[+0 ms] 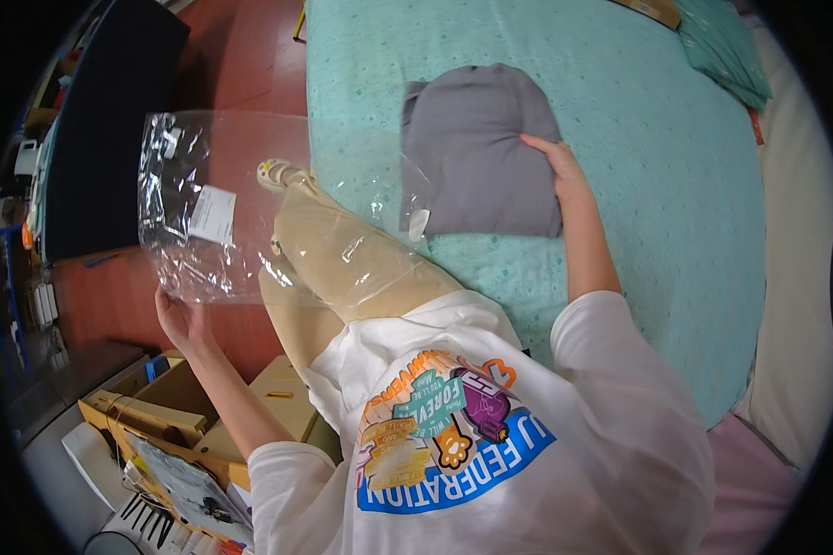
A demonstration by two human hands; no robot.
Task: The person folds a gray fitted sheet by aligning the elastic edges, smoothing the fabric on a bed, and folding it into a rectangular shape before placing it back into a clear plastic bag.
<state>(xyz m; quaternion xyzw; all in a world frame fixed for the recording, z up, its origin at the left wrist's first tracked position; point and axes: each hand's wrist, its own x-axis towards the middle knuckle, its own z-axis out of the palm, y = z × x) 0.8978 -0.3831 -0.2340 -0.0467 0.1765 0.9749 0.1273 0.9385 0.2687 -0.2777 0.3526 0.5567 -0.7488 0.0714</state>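
A folded grey cloth garment [482, 159] lies on the teal patterned bed sheet [652, 208]. My right hand [559, 163] rests at its right edge, thumb and a finger on the fabric; whether it grips the edge is unclear. My left hand [182, 320] holds the lower left edge of a large clear plastic bag [250, 208], its fingers partly hidden behind the film. The bag stretches across my legs, and its right end reaches the left side of the grey garment. A white label [213, 214] with writing is on the bag, and a small white oval sticker [418, 225] shows near its right end.
An open drawer [173, 395] and cardboard-coloured boxes are at the lower left, above a cluttered shelf. A dark panel [104, 132] stands at the left over the red floor [250, 55]. A teal pillow [725, 52] lies at the bed's far right corner.
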